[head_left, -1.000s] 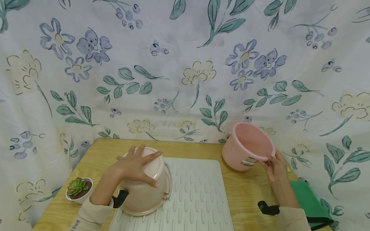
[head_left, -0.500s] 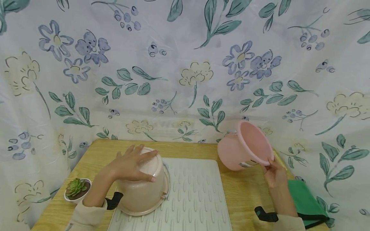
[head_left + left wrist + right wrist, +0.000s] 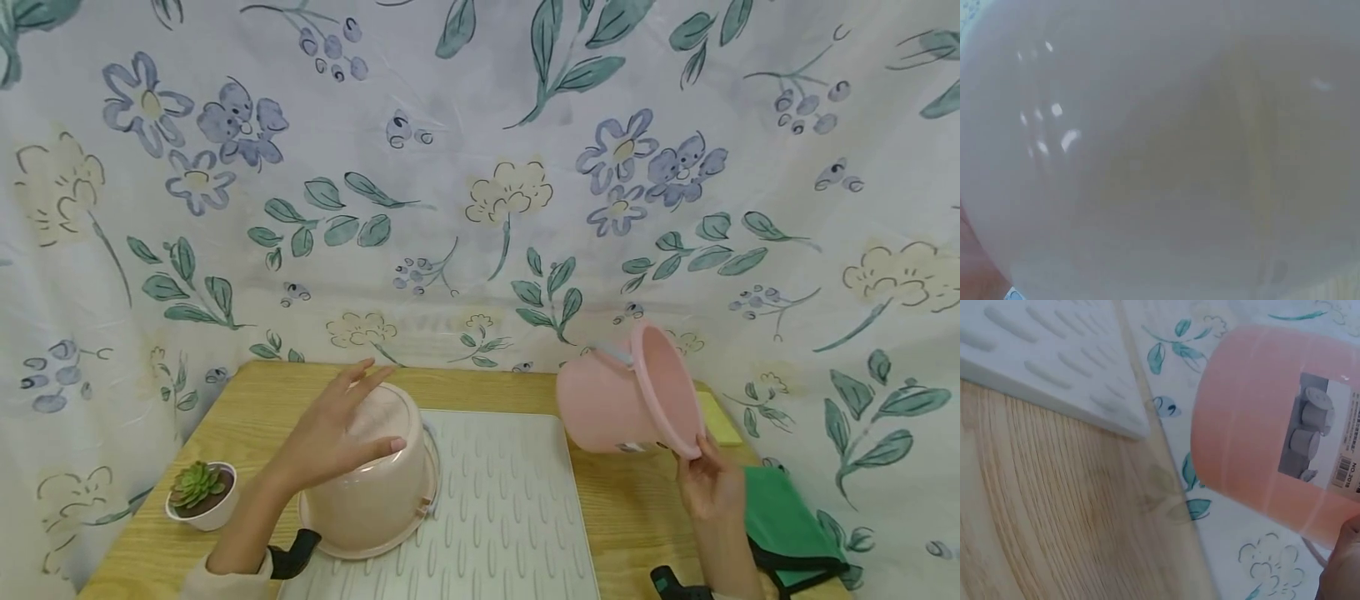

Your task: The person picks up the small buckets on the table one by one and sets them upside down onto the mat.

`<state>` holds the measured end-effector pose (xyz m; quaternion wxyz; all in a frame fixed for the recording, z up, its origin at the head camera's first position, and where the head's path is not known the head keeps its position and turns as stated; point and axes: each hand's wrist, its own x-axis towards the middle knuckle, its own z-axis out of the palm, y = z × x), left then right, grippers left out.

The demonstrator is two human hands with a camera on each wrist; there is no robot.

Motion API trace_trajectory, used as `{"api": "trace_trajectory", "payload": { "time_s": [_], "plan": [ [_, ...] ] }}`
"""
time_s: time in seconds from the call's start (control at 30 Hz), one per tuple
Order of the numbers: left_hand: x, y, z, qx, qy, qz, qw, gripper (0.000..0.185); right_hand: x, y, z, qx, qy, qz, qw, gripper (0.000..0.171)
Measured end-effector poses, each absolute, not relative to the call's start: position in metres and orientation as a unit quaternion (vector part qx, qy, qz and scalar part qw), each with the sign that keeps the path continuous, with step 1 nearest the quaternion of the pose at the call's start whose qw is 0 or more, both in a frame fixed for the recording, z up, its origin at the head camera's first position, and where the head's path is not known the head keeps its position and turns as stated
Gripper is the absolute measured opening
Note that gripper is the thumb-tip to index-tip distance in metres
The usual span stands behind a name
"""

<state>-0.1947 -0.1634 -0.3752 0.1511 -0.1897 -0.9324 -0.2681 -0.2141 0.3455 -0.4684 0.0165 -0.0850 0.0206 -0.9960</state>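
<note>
A pale beige bucket [image 3: 375, 492] stands upside down on the left part of a white ribbed mat [image 3: 510, 517]. My left hand [image 3: 337, 429] lies over its upturned bottom with straight, spread fingers, the fingertips raised a little. In the left wrist view the beige bucket [image 3: 1160, 150] fills the picture. My right hand [image 3: 703, 479] pinches the lower rim of a pink bucket [image 3: 622, 400], which hangs tilted on its side above the table, mouth to the right. The right wrist view shows the pink bucket [image 3: 1260, 425] and its label [image 3: 1322, 437].
A wooden table [image 3: 247, 400] carries the mat. A small succulent pot [image 3: 201, 493] sits at the front left. A green cloth [image 3: 787, 517] and a yellow sponge [image 3: 720, 421] lie at the right edge. A flowered curtain [image 3: 480, 167] closes the back and sides.
The pink bucket has been tipped from mouth-up onto its side and lifted off the table. My left hand's fingers have lifted a little from the beige bucket's bottom.
</note>
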Motion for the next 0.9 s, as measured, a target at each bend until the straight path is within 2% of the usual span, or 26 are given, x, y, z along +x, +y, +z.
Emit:
{"api": "trace_trajectory", "payload": {
  "time_s": [0.33, 0.53, 0.9],
  "plan": [
    [-0.183, -0.15, -0.373, -0.241, -0.874, -0.396, 0.144, 0.086, -0.198, 0.327, -0.468, -0.183, 0.024, -0.982, 0.043, 0.044],
    [-0.179, -0.139, -0.376, -0.302, -0.828, -0.458, 0.112, 0.086, -0.192, 0.317, -0.47, -0.187, 0.045, -0.981, 0.036, 0.043],
    [-0.178, -0.123, -0.384, -0.345, -0.759, -0.544, 0.093, 0.083, -0.18, 0.304, -0.471, -0.225, 0.043, -0.972, 0.059, 0.042]
  ]
}}
